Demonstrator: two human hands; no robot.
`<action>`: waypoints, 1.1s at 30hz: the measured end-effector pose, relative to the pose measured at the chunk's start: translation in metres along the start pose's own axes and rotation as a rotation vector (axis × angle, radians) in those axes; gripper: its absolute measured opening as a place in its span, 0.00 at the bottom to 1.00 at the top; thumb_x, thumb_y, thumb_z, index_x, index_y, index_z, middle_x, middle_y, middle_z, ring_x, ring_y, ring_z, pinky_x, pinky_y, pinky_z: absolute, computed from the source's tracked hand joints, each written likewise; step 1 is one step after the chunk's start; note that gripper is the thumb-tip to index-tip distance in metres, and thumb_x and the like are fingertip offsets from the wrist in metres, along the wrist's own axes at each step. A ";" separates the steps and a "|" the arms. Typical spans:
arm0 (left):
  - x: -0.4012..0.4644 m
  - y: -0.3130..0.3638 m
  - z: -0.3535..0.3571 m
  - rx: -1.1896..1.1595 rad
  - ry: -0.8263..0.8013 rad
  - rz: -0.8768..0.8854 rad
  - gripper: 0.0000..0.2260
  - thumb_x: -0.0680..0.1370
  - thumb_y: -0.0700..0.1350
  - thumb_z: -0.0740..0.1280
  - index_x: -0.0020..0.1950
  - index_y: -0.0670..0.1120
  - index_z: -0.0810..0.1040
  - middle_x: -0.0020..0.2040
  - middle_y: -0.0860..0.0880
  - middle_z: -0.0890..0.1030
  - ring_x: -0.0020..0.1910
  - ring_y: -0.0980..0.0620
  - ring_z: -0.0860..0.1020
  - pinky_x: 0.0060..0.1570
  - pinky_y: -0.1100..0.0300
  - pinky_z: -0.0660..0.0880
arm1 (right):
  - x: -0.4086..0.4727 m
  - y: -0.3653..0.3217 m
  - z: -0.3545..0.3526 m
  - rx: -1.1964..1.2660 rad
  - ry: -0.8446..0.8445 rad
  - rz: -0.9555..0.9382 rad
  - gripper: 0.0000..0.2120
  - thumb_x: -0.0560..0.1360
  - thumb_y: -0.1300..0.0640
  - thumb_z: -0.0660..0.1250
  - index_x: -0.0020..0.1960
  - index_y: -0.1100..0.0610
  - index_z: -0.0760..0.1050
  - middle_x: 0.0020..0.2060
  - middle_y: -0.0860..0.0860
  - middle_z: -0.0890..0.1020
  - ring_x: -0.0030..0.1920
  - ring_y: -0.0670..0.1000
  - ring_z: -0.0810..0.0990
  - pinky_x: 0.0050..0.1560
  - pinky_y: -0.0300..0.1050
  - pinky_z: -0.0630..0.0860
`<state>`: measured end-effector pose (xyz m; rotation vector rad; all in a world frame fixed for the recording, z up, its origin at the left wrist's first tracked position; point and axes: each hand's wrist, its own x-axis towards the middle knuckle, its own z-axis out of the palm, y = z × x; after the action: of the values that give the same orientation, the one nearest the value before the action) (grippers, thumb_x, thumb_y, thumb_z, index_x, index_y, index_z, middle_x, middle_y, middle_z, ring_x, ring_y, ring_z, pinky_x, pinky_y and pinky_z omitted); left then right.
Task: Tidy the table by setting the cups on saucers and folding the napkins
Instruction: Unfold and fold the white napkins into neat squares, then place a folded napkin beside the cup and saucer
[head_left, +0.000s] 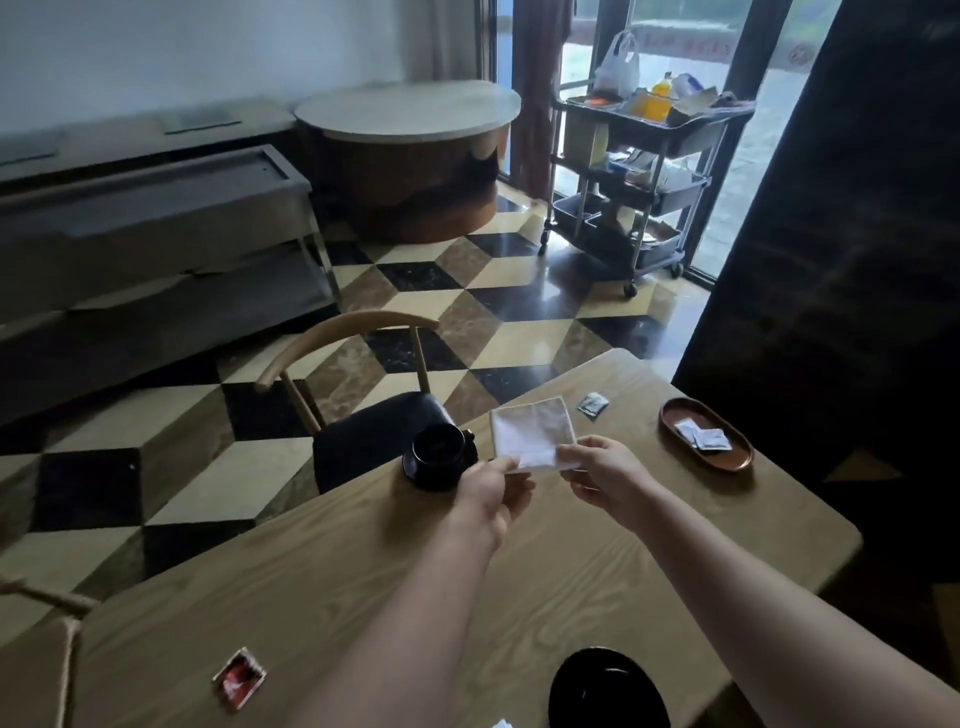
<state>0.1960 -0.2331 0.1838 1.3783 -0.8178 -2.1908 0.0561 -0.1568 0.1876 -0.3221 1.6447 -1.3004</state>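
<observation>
A white folded napkin (531, 432) lies square near the far edge of the wooden table (322, 577). My left hand (491, 501) pinches its near left corner and my right hand (602, 470) pinches its near right corner. Just left of the napkin a black cup (440, 448) stands on a black saucer (415, 475), close to the table edge. Another black saucer (608, 691) sits at the bottom of the view, partly cut off, under my right forearm.
A brown oval tray (727, 460) with small sachets sits at the far right. A grey sachet (592, 404) lies beyond the napkin, a red packet (240, 676) at near left. A wooden chair (363, 415) stands past the table edge. A loaded cart (639, 171) stands by the window.
</observation>
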 end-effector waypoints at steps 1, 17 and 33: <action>0.017 -0.002 0.002 -0.058 0.034 -0.035 0.04 0.80 0.38 0.64 0.47 0.39 0.76 0.32 0.43 0.79 0.26 0.51 0.77 0.26 0.63 0.75 | 0.020 0.001 0.000 -0.011 -0.014 0.021 0.07 0.74 0.62 0.71 0.41 0.56 0.74 0.33 0.53 0.76 0.29 0.47 0.73 0.29 0.37 0.68; 0.240 -0.020 0.027 -0.192 0.281 -0.116 0.05 0.79 0.36 0.66 0.45 0.44 0.75 0.32 0.46 0.78 0.28 0.52 0.78 0.30 0.62 0.74 | 0.278 0.019 0.001 -0.375 -0.051 0.104 0.07 0.71 0.67 0.69 0.38 0.56 0.75 0.27 0.50 0.75 0.24 0.45 0.71 0.25 0.34 0.69; 0.303 -0.053 0.009 -0.028 0.402 -0.286 0.09 0.81 0.42 0.65 0.51 0.36 0.76 0.39 0.42 0.82 0.30 0.49 0.81 0.23 0.61 0.77 | 0.334 0.073 0.012 -0.877 0.192 0.017 0.08 0.70 0.53 0.71 0.47 0.54 0.77 0.48 0.53 0.83 0.50 0.55 0.79 0.43 0.44 0.68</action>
<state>0.0588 -0.3822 -0.0483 1.9341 -0.4634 -2.0016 -0.0721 -0.3702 -0.0477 -0.7108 2.3145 -0.5336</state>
